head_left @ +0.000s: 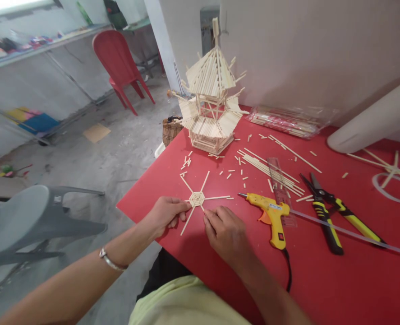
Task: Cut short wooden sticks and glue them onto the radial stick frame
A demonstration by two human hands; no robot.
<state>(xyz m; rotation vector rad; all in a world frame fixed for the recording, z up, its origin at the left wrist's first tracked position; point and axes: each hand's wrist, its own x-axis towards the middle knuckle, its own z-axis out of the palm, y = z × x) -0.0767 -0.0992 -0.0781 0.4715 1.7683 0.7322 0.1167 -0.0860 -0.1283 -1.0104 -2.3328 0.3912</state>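
Near the front left edge of the red tabletop is a wooden stick frame (197,199), with a hexagonal centre of short pieces and several thin sticks spreading out like spokes. My left hand (171,212) pinches a spoke on its left side. With fingers closed, my right hand (226,230) grips another spoke at the lower right, whose outer end is hidden by the fingers. To the right lies a yellow glue gun (269,212), its nozzle facing the frame, with a clear glue stick trailing from its back. Short cut stick pieces (232,171) are scattered just beyond the frame.
A stick pagoda model (211,104) stands at the back of the red table (321,280). Rightward lie loose sticks (270,169), a clear ruler (279,185), yellow-black cutters (328,207), bagged sticks (287,122), a white roll (372,117) and another spoked frame (394,170).
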